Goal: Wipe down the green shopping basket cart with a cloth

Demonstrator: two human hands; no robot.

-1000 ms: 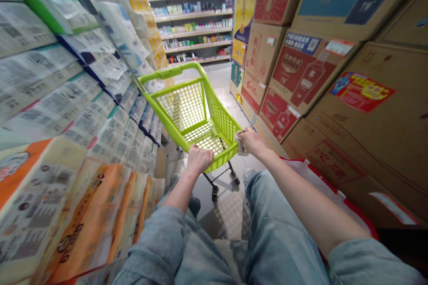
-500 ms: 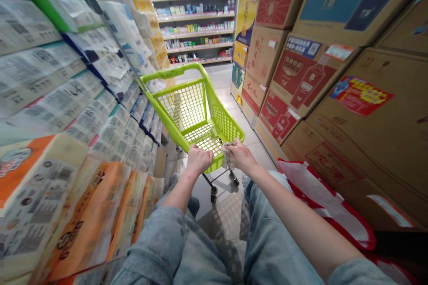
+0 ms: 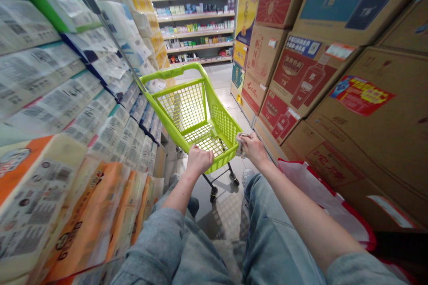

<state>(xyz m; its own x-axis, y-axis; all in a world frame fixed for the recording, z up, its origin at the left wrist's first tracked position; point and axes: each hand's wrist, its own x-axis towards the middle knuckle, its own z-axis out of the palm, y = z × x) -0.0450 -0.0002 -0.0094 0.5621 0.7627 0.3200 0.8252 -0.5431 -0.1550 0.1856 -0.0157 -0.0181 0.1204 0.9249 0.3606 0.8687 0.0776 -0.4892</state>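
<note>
A lime-green plastic shopping cart [image 3: 222, 118] with a lattice basket stands in front of me, its near rim towards my body. My left hand [image 3: 199, 160] is closed round that near rim, left of its middle. At the rim's right corner, my right hand [image 3: 254, 149] pinches a crumpled pale cloth [image 3: 240, 144], which touches the green plastic. Part of the cloth is hidden by my fingers. The basket's lattice floor shows, with a small dark item or part near its right side. Black wheels [image 3: 214, 193] show under the near end.
Stacked packs of tissue paper [image 3: 76, 116] line the left side, with orange packs [image 3: 90, 213] nearest me. Cardboard cartons [image 3: 314, 71] rise on the right. A red-and-white bag [image 3: 321, 191] lies by my right leg. Stocked shelves [image 3: 197, 18] stand across the aisle's far end.
My right hand has slid the cloth to the right along the rim, from near the left hand to the right corner. The left hand and the cart have stayed in place.
</note>
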